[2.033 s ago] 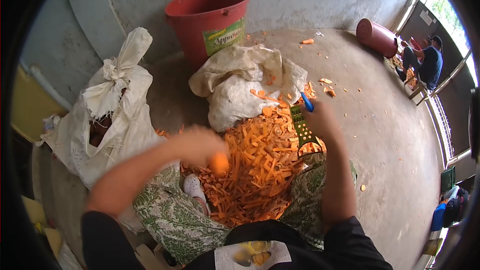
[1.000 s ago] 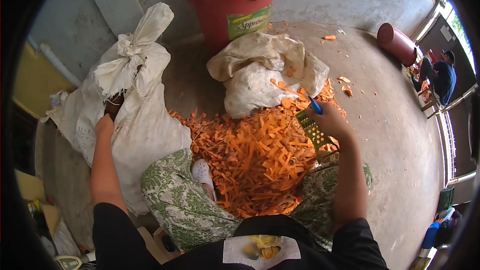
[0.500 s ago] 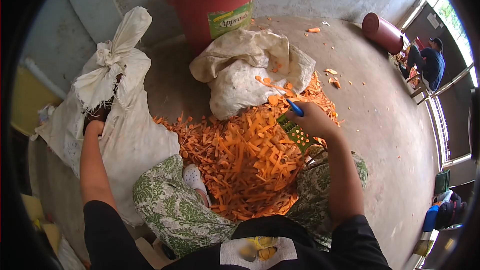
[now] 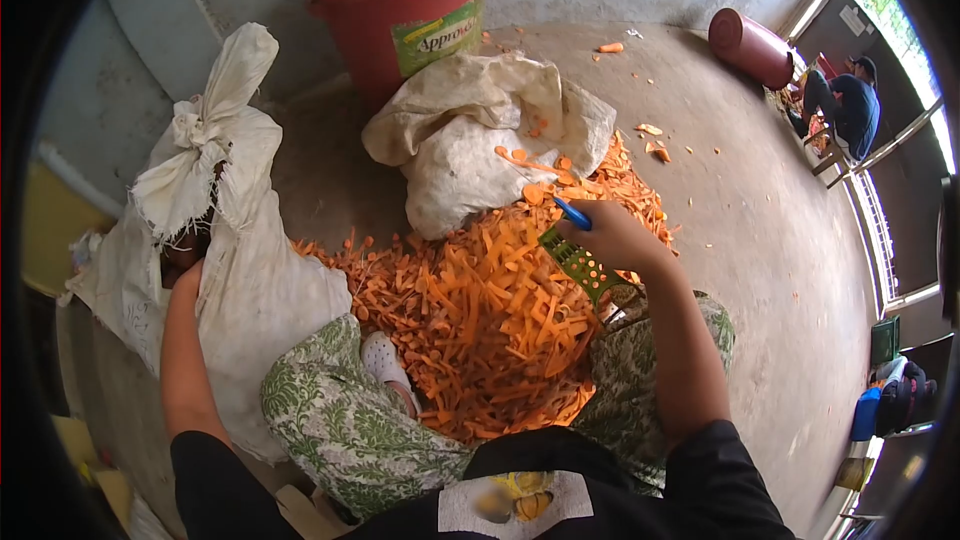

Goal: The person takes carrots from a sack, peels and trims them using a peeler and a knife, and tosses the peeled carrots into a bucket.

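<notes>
My left hand (image 4: 188, 272) reaches into a dark gap in the side of a tied white woven sack (image 4: 270, 285). Its fingers are hidden inside, so what they touch does not show. In my right hand (image 4: 622, 232) is a tool with a blue handle (image 4: 573, 215); its working end is hard to make out. This hand hovers over a large heap of orange carrot peelings and slices (image 4: 500, 310). Just below it a green perforated basket (image 4: 580, 265) leans, partly covered by my arm.
A crumpled whitish sack (image 4: 455, 175) lies behind the heap, before a red bucket (image 4: 400, 50) at the wall. Carrot scraps (image 4: 655, 150) dot the concrete floor. At the right, another red bucket (image 4: 750, 48) lies tipped near a seated person (image 4: 855, 110). My shoe (image 4: 383, 358) touches the heap.
My left hand has gone deeper into the sack's gap. My right hand still grips the blue-handled tool over the heap. The whole view has shifted slightly.
</notes>
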The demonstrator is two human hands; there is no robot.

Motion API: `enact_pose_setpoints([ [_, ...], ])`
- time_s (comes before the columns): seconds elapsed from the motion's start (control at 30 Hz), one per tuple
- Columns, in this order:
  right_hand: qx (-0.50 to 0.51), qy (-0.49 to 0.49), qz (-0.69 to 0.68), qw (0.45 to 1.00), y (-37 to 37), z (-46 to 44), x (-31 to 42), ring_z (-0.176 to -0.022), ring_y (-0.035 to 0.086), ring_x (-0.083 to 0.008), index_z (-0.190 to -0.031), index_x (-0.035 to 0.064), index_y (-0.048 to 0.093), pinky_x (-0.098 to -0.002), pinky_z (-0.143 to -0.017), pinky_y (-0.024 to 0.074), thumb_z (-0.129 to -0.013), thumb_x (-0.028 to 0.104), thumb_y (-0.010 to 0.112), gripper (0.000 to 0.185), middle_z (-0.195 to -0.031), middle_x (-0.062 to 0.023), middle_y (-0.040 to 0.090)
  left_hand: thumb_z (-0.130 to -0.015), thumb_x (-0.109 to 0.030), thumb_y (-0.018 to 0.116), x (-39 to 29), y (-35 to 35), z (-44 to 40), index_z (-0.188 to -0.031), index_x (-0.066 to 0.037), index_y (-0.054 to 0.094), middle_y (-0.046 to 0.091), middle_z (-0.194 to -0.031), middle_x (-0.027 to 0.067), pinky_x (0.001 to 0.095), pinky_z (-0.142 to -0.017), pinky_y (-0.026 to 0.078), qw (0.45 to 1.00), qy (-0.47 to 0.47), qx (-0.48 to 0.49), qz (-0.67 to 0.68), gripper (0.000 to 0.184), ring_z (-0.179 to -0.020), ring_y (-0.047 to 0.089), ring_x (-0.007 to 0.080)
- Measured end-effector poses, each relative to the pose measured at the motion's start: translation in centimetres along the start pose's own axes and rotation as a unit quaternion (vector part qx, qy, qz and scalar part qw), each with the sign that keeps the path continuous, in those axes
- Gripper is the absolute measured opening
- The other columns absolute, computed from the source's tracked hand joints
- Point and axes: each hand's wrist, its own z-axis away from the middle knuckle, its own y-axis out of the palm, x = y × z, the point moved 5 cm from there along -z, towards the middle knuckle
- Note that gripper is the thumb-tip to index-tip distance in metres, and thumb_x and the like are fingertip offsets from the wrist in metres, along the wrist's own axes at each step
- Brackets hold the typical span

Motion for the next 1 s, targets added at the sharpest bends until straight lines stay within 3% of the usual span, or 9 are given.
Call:
enact_pose_setpoints([
  [0.3, -0.012, 0.004, 0.001, 1.000, 0.3, -0.5, -0.8, -0.056, 0.043, -0.0109, -0.083, 0.0013, 0.055, -0.0305, -0.055, 0.0380, -0.084, 0.027, 0.056, 0.026, -0.058, -0.0011, 0.046, -0.079, -0.040, 0.054, 0.0, 0.5, -1.8, -0.125, -0.007, 0.043, 0.045, -0.126, 0.0117, 0.0335, -0.097, 0.031, 0.997, -0.001, -0.046, 0.063, 0.057, -0.114, 0.042, 0.0248],
  [0.4, -0.025, 0.013, -0.001, 1.000, -0.2, 0.0, -0.9, -0.057, 0.043, -0.0102, -0.081, 0.0017, 0.055, -0.0301, -0.055, 0.0378, -0.084, 0.027, 0.056, 0.025, -0.058, -0.0002, 0.046, -0.080, -0.040, 0.053, 3.1, 0.7, -4.3, -0.125, -0.006, 0.043, 0.046, -0.125, 0.0114, 0.0332, -0.097, 0.031, 0.948, 0.071, -0.074, 0.300, 0.057, -0.113, 0.042, 0.0241],
  [0.43, -0.032, 0.015, -0.009, 0.999, -0.4, 0.0, -0.8, -0.057, 0.043, -0.0099, -0.081, 0.0020, 0.055, -0.0299, -0.055, 0.0376, -0.084, 0.026, 0.056, 0.025, -0.058, 0.0001, 0.046, -0.085, -0.037, 0.047, 0.2, 0.3, -1.6, -0.122, -0.001, 0.042, 0.057, -0.104, 0.0139, 0.0338, -0.085, 0.041, 0.836, 0.115, 0.066, 0.533, 0.052, -0.098, 0.051, 0.0211],
  [0.47, -0.030, 0.010, -0.010, 0.999, -0.4, 0.0, -0.7, -0.057, 0.043, -0.0099, -0.081, 0.0020, 0.055, -0.0299, -0.055, 0.0376, -0.084, 0.026, 0.056, 0.025, -0.058, 0.0001, 0.046, -0.085, -0.037, 0.047, -1.7, -2.9, 1.5, -0.122, -0.001, 0.042, 0.057, -0.104, 0.0139, 0.0338, -0.085, 0.041, 0.837, 0.112, 0.062, 0.533, 0.052, -0.098, 0.051, 0.0211],
  [0.57, -0.034, 0.007, -0.003, 0.999, -0.8, 0.0, -0.9, -0.057, 0.043, -0.0100, -0.080, 0.0019, 0.055, -0.0297, -0.055, 0.0375, -0.084, 0.026, 0.056, 0.024, -0.058, -0.0005, 0.046, -0.081, -0.024, 0.060, -2.9, -9.2, 3.9, -0.098, 0.000, 0.051, 0.055, -0.083, 0.0039, 0.0246, -0.053, 0.047, 0.955, 0.120, 0.077, 0.261, 0.031, -0.062, 0.053, 0.0093],
  [0.7, -0.041, 0.010, -0.007, 0.999, -0.8, 0.0, -1.1, -0.055, 0.047, -0.0162, -0.082, 0.0029, 0.055, -0.0332, -0.056, 0.0391, -0.083, 0.032, 0.055, 0.029, -0.059, -0.0067, 0.050, -0.085, -0.038, 0.052, -7.9, -16.8, 12.8, -0.102, -0.004, 0.050, 0.052, -0.078, 0.0014, 0.0246, -0.054, 0.047, 0.895, 0.103, 0.021, 0.434, 0.038, -0.057, 0.049, 0.0079],
  [0.83, -0.063, 0.007, -0.047, 0.997, -0.8, 0.7, -0.1, -0.056, 0.046, -0.0133, -0.086, 0.0020, 0.055, -0.0314, -0.056, 0.0389, -0.083, 0.030, 0.055, 0.029, -0.059, -0.0041, 0.048, -0.090, -0.042, 0.041, -15.0, -16.6, 20.5, -0.119, -0.005, 0.042, 0.050, -0.082, 0.0007, 0.0290, -0.064, 0.043, 0.561, 0.225, 0.229, 0.763, 0.047, -0.066, 0.047, 0.0082],
  [0.93, -0.078, -0.015, -0.083, 0.993, -0.3, 0.1, 0.4, -0.057, 0.045, -0.0125, -0.087, 0.0005, 0.056, -0.0303, -0.056, 0.0385, -0.084, 0.030, 0.055, 0.030, -0.059, -0.0037, 0.048, -0.089, -0.043, 0.041, -22.4, -12.6, 26.0, -0.116, -0.005, 0.044, 0.051, -0.084, 0.0000, 0.0271, -0.061, 0.041, 0.419, 0.200, 0.297, 0.834, 0.046, -0.069, 0.048, 0.0095],
  [1.0, -0.081, -0.019, -0.099, 0.992, -0.1, -0.2, 0.6, -0.057, 0.044, -0.0122, -0.088, -0.0003, 0.056, -0.0299, -0.056, 0.0382, -0.084, 0.030, 0.054, 0.030, -0.059, -0.0036, 0.048, -0.089, -0.042, 0.043, -27.4, -9.8, 29.1, -0.110, -0.005, 0.045, 0.051, -0.083, 0.0001, 0.0275, -0.062, 0.041, 0.377, 0.159, 0.357, 0.840, 0.043, -0.068, 0.048, 0.0103],
])
